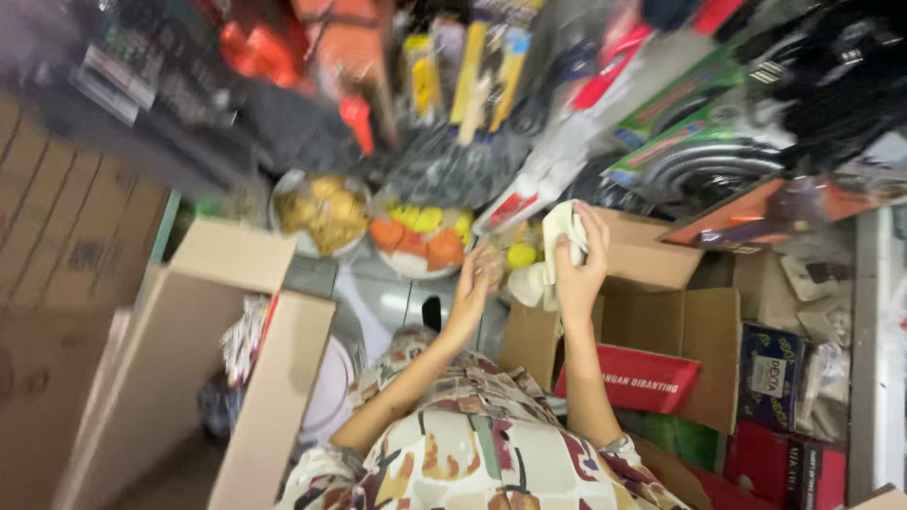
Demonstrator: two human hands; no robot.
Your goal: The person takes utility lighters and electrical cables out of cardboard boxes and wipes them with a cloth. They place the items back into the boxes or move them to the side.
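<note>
My right hand (578,269) is shut on a pale cream, cloth-like piece (559,225), held up over the flap of an open cardboard box (652,250). My left hand (475,276) is raised beside it, fingers curled near a small yellow thing (521,255) and the lower end of the cream piece; blur hides whether it grips anything. Both forearms rise from my patterned shirt (472,453) at the bottom of the view.
A tall open cardboard box (255,378) stands at the left. The box on the right holds a red carton (633,378). Bags of yellow (326,212) and orange (420,241) items lie beyond my hands. Packaged goods hang above; small boxes (770,368) are stacked at the right.
</note>
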